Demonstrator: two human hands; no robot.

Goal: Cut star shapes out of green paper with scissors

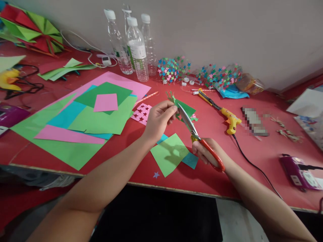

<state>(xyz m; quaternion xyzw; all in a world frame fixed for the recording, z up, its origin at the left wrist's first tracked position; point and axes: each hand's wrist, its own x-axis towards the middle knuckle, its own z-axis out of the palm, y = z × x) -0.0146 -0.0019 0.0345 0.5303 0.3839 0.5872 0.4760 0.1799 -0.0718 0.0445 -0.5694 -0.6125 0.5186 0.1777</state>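
My left hand (163, 116) is closed in a pinch on a green paper piece (186, 107), whose thin, fringed strips stick up above the fingertips. In my right hand (208, 151) are scissors (210, 154) with red handles. Their steel blades (186, 118) point up and left, with the tips close to the left fingertips and over the green paper. Whether the blades are cutting into it, I cannot tell. Below the hands, a light green square (168, 156) lies over blue paper (190, 160) on the red table. A pink sheet with star cutouts (141, 113) lies beside my left hand.
Layered coloured sheets (60, 151) cover the table's left side. Several plastic bottles (137, 50) stand by the wall, near star-covered clumps (174, 69). To the right lie a yellow glue gun (230, 119) with its cord, a box cutter (208, 99) and a purple power strip (299, 173).
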